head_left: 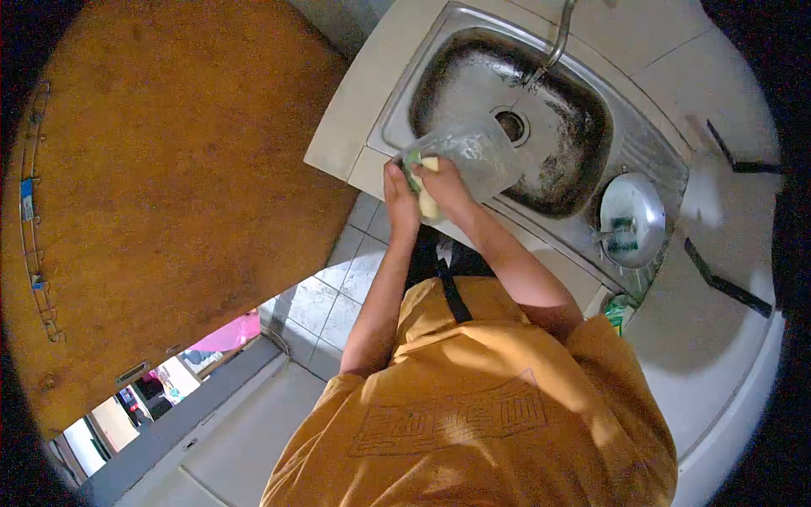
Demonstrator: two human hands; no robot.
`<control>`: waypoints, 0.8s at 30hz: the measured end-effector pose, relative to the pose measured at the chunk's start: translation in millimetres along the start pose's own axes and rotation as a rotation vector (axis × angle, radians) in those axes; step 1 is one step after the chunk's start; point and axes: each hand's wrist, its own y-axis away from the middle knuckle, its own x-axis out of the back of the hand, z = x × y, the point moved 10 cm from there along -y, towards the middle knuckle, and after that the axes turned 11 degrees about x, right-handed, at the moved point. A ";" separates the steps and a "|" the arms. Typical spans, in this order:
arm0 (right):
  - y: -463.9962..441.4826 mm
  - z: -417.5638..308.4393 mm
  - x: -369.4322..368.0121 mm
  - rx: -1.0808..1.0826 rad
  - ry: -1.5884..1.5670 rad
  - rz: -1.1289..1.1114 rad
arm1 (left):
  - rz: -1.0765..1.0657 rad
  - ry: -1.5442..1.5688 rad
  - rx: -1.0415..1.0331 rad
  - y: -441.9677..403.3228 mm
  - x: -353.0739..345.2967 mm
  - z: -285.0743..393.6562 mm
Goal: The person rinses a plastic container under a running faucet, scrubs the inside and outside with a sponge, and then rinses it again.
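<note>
Over the near edge of the steel sink [515, 127], a clear plastic container [481, 156] is tilted toward the basin. My left hand [401, 198] is closed around its near end. Beside it, my right hand [446, 188] is closed on a pale yellow sponge [428, 204] with a green side, pressed against the container. The fingers partly cover the sponge, and the container's exact shape is hard to make out through its clear wall.
A curved faucet [561, 38] reaches over the sink. On the drainboard lies a light-coloured bowl [632, 220] with a dark green scrubber inside. A green packet [618, 314] stands near my right elbow. To the left is a brown wooden door [194, 160] with a wire hook rack [30, 211].
</note>
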 end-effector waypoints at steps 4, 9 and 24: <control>5.9 -52.2 4.4 0.114 0.141 0.046 | 0.006 -0.005 -0.019 -2.8 7.6 14.1; -10.3 -21.0 -17.5 0.092 0.094 -0.029 | 0.021 0.022 0.017 -5.8 18.3 6.4; -46.1 -12.2 -51.7 0.344 0.322 -0.098 | 0.006 0.057 0.040 -12.7 37.5 -25.2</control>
